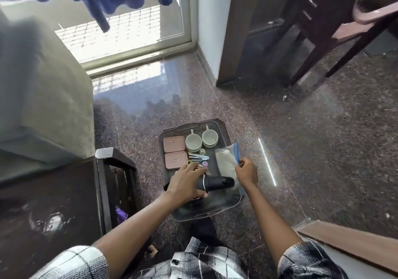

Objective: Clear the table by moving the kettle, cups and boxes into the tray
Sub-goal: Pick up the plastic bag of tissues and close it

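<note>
On the floor, tray (pixel 172 211) holds two pink boxes (pixel 174 144), two white cups (pixel 193 142) at its far end. Left hand (pixel 187 182) clamped around black kettle-like object (pixel 217 183) lying across tray. Right hand (pixel 246 171) pinching a clear bag (pixel 226 160).

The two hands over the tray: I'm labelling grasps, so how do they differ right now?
The left hand lies palm-down over the black kettle; the right hand pinches the plastic bag's edge. The left hand is nearer mid-tray, the right at its right side. Both are over the tray.
</note>
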A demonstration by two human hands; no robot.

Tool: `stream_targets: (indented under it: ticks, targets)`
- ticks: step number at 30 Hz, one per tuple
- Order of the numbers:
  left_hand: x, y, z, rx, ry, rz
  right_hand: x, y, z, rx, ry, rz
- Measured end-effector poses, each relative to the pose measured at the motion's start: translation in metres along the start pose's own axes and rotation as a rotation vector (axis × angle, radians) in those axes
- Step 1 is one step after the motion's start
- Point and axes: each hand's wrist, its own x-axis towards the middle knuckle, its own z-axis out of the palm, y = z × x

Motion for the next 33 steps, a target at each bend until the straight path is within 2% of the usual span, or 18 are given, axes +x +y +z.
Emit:
stream_targets:
  ticks: [9,25,30,33]
  targets:
    - [-0.001,0.0,-0.002,0.0,-0.02,-0.007,0.013,-0.001,0.017,-0.037,-0.088,0.032]
    - [-0.001,0.0,-0.001,0.019,-0.033,-0.014,0.001,-0.002,0.012,0.054,-0.081,0.2]
    - [0.0,-0.001,0.0,0.017,-0.027,-0.012,0.001,0.005,0.016,0.072,-0.091,0.32]
    - [-0.001,-0.002,0.002,0.016,-0.011,-0.006,-0.001,-0.001,0.009,0.116,-0.05,0.293]
